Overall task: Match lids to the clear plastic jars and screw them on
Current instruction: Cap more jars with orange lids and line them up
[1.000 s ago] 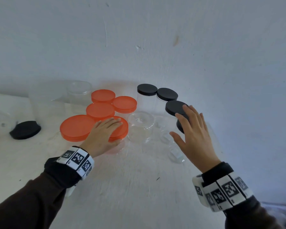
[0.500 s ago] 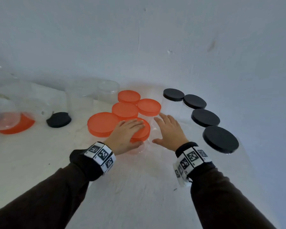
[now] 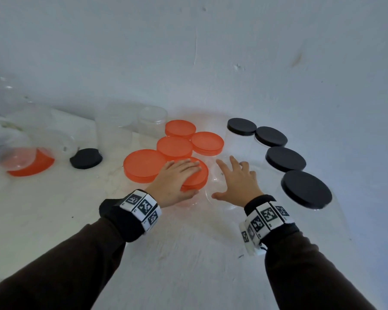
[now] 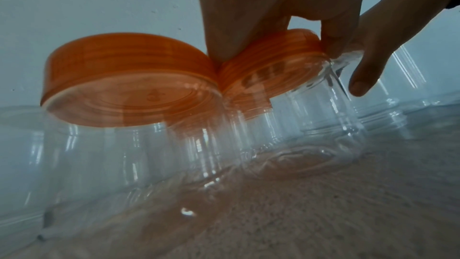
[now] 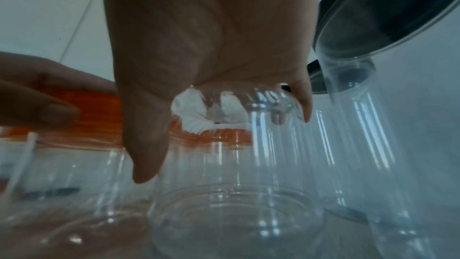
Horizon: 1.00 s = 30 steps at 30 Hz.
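My left hand (image 3: 177, 177) lies over the orange lid (image 3: 201, 179) of the nearest orange-capped jar, thumb along its near rim. In the left wrist view the left hand (image 4: 248, 7) clamps the orange lid (image 4: 273, 60) from both sides, above the clear jar body (image 4: 311, 135). My right hand (image 3: 238, 182) is spread over the mouth of a lidless clear jar (image 3: 213, 198) just right of it. Seen from the right wrist, the right hand (image 5: 211, 36) covers that clear jar (image 5: 236, 204), with the thumb down one side and a finger down the other.
Three more orange-lidded jars (image 3: 174, 146) cluster behind my left hand. Several black-lidded jars (image 3: 306, 189) curve along the right. A loose black lid (image 3: 85, 158) and a tipped jar with an orange lid (image 3: 29, 164) lie at the left. Open clear jars (image 3: 114, 130) stand by the wall.
My right hand left the black-lidded jar at the right and came over to the lidless jar beside my left hand. My left hand stayed on the orange lid. The view swung left.
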{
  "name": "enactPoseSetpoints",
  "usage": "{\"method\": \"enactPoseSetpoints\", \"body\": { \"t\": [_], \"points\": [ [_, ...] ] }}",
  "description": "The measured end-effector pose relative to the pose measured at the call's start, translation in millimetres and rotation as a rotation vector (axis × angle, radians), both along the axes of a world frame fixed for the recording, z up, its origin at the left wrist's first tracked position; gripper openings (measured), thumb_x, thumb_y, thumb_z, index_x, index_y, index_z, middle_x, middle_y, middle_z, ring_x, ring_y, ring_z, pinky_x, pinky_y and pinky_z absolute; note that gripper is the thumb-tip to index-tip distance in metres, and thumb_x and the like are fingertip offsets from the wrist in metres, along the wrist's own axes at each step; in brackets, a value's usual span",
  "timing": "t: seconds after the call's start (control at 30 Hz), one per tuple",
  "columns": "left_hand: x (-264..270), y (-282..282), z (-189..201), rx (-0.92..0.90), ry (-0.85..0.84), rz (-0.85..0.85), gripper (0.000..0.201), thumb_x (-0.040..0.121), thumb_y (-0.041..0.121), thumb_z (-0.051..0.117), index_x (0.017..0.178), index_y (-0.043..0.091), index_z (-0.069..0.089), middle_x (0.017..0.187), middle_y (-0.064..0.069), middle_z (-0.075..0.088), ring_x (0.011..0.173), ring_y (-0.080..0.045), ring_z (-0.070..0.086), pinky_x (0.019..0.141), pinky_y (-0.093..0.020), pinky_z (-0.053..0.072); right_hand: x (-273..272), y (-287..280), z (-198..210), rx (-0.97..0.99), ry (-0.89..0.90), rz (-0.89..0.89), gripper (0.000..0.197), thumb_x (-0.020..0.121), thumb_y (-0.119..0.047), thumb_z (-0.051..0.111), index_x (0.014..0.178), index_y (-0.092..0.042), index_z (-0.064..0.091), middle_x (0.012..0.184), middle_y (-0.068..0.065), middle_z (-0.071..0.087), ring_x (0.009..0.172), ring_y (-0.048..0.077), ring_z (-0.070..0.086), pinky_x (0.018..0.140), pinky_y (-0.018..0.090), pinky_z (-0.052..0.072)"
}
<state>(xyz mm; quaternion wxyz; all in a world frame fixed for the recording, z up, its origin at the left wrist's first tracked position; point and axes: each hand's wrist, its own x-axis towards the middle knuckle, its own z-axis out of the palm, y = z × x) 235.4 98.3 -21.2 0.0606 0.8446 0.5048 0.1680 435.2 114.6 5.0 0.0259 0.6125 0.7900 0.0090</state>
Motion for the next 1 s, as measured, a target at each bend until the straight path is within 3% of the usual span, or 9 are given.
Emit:
{"method": "enactPoseSetpoints", "body": {
  "t": [0.17, 0.27, 0.37, 0.43, 0.53, 0.7, 0.83, 0.9, 1.0],
  "points": [
    [1.0, -0.8, 1.2, 0.012, -0.010, 0.004, 0.065, 0.088, 0.050, 0.051, 0.143, 0.023, 0.030, 0.152, 0.009, 0.023, 0.142, -0.009, 0.011, 0.115, -0.038, 0.004, 3.1, -31.7, 8.9, -0.039, 0.027, 0.027, 0.101, 0.068, -0.062, 0.067, 0.146, -0.030, 0.011, 0.147, 0.007, 0.021, 0.130, 0.031, 0.023, 0.102, 0.047, 0.029],
    [1.7, -1.7, 1.6, 0.012, -0.055, -0.003, 0.069, 0.085, 0.058, 0.046, 0.142, 0.022, 0.032, 0.152, 0.008, 0.026, 0.141, -0.008, 0.015, 0.116, -0.038, 0.007, 4.0, -55.6, 16.6, -0.057, 0.050, 0.059, 0.104, 0.065, -0.067, 0.065, 0.145, -0.027, 0.013, 0.143, 0.004, 0.024, 0.126, 0.028, 0.026, 0.099, 0.043, 0.031],
    [-1.6, -4.5, 5.5, 0.003, -0.397, -0.019, 0.075, 0.079, 0.065, 0.039, 0.136, 0.018, 0.044, 0.143, 0.005, 0.041, 0.131, -0.004, 0.031, 0.108, -0.025, 0.020, 2.1, -78.6, 28.1, -0.111, 0.136, 0.087, 0.103, 0.063, -0.069, 0.065, 0.144, -0.026, 0.017, 0.139, 0.000, 0.027, 0.124, 0.022, 0.026, 0.099, 0.039, 0.034],
    [-7.5, -8.3, 12.2, 0.030, -0.604, -0.005, 0.058, 0.084, 0.054, 0.045, 0.128, 0.016, 0.052, 0.130, 0.007, 0.051, 0.120, 0.002, 0.041, 0.100, -0.015, 0.030, -1.1, -92.2, 36.2, -0.138, 0.182, 0.121, 0.104, 0.061, -0.070, 0.065, 0.143, -0.028, 0.018, 0.138, -0.005, 0.028, 0.122, 0.017, 0.026, 0.099, 0.035, 0.035],
    [-30.6, -17.8, 28.0, 0.083, -0.741, 0.035, 0.037, 0.084, 0.032, 0.053, 0.116, 0.014, 0.060, 0.114, 0.006, 0.063, 0.105, 0.004, 0.054, 0.087, -0.003, 0.035, -15.5, -109.6, 47.2, -0.151, 0.200, 0.220, 0.101, 0.060, -0.073, 0.064, 0.141, -0.033, 0.018, 0.136, -0.010, 0.028, 0.119, 0.012, 0.026, 0.096, 0.030, 0.036],
    [-110.6, -39.5, 37.9, 0.087, -0.690, 0.154, 0.035, 0.081, 0.043, 0.050, 0.104, 0.021, 0.064, 0.099, 0.018, 0.066, 0.096, 0.004, 0.059, 0.084, -0.011, 0.043, -66.8, -121.7, 57.2, -0.151, 0.202, 0.401, 0.104, 0.058, -0.078, 0.059, 0.143, -0.036, 0.015, 0.138, -0.016, 0.024, 0.120, 0.007, 0.023, 0.098, 0.025, 0.034],
    [-187.7, -54.3, 21.8, 0.055, -0.542, 0.350, 0.015, 0.089, 0.019, 0.059, 0.101, 0.014, 0.066, 0.096, 0.005, 0.067, 0.088, -0.006, 0.060, 0.077, -0.012, 0.042, -124.1, -118.3, 55.0, -0.125, 0.224, 0.488, 0.108, 0.055, -0.080, 0.053, 0.144, -0.033, 0.014, 0.140, -0.015, 0.022, 0.121, 0.007, 0.023, 0.101, 0.025, 0.032],
    [-224.1, -60.6, 11.9, -0.007, -0.440, 0.439, 0.016, 0.089, 0.016, 0.058, 0.104, 0.013, 0.065, 0.098, 0.004, 0.063, 0.093, -0.012, 0.059, 0.075, -0.013, 0.039, -154.9, -112.8, 52.5, -0.116, 0.239, 0.494, 0.109, 0.055, -0.080, 0.051, 0.145, -0.032, 0.012, 0.141, -0.013, 0.020, 0.123, 0.009, 0.021, 0.103, 0.027, 0.030],
    [-265.9, -65.8, -0.7, -0.103, -0.270, 0.499, 0.024, 0.089, 0.020, 0.059, 0.112, 0.013, 0.059, 0.112, 0.000, 0.058, 0.108, -0.017, 0.053, 0.089, -0.025, 0.039, -196.6, -103.8, 45.9, -0.103, 0.251, 0.499, 0.109, 0.060, -0.076, 0.058, 0.146, -0.030, 0.010, 0.144, -0.009, 0.019, 0.127, 0.013, 0.020, 0.106, 0.032, 0.030]
  ]
}}
